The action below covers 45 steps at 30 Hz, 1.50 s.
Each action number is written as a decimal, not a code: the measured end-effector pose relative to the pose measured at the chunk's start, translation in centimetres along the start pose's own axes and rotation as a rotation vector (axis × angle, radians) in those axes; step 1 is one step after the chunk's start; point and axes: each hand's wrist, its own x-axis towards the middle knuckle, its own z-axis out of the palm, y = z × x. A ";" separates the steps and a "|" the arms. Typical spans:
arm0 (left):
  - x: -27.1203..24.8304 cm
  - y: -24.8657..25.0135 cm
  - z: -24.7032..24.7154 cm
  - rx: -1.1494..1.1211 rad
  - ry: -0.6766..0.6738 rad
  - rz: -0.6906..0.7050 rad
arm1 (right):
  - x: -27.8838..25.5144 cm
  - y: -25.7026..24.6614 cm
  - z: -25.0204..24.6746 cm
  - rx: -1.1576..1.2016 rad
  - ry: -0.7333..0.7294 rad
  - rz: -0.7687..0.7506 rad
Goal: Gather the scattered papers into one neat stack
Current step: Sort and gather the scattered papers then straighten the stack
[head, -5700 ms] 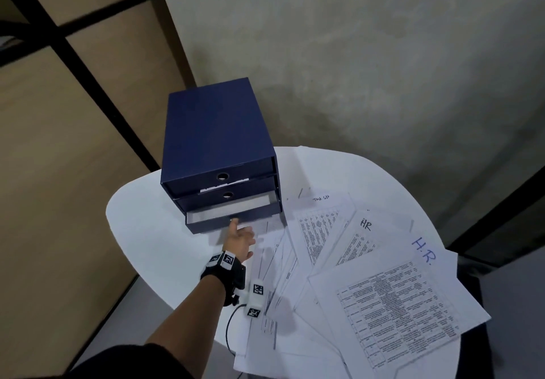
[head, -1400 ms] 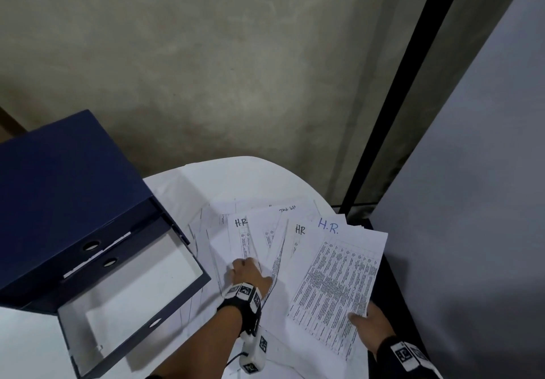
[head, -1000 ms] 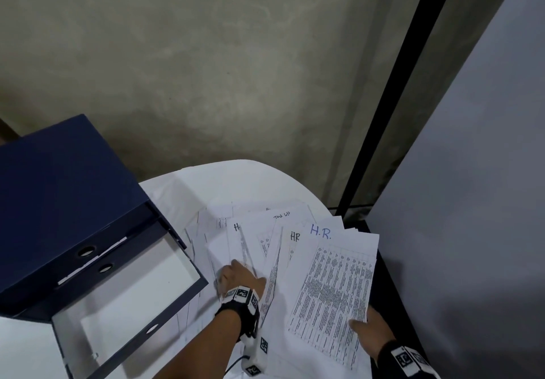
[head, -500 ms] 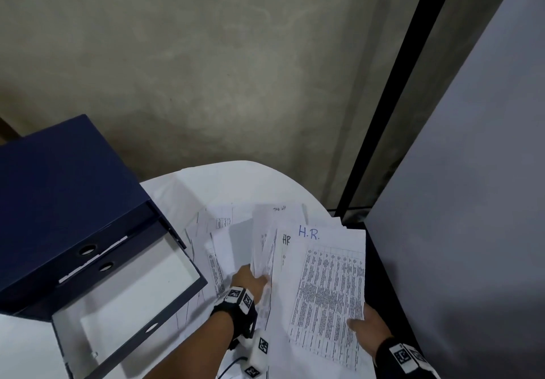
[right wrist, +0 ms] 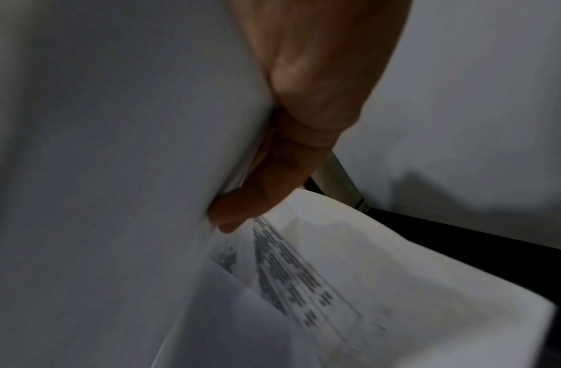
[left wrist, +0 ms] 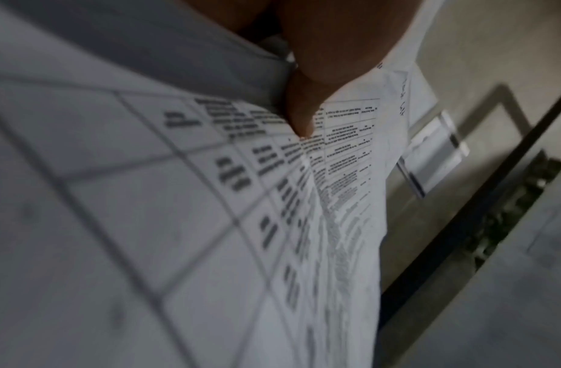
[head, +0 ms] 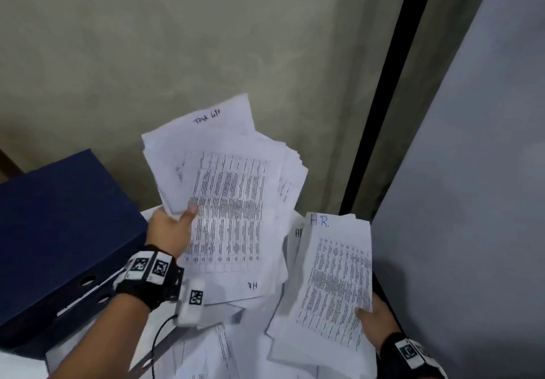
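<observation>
Left hand (head: 169, 229) fingers hidden behind papers (head: 230, 201); printed text unreadable.

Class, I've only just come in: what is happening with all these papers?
A person is collecting printed sheets. The left hand grips a fanned, uneven bundle lifted clear of the white table. The right hand holds a second batch headed "H.R." by its lower corner. More sheets lie loose underneath, beside a navy drawer box. No single neat stack yet.

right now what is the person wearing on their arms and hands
Both arms are bare, no sleeves or gloves. The left hand has a black wrist strap carrying white squares with black coded markers, plus a small white marked block with a thin black cable hanging down. The right hand has a similar black marked strap.
</observation>
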 end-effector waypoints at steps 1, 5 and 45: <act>0.0 0.5 -0.3 -0.036 -0.045 0.011 | -0.2 -1.0 0.3 0.019 -0.030 -0.023; -0.6 -1.0 1.3 -0.052 -0.244 -0.032 | -0.3 -5.3 1.8 0.094 -0.178 -0.101; -6.2 -8.1 6.8 -0.296 -0.391 -0.327 | -1.3 -6.6 6.7 0.048 -0.140 -0.320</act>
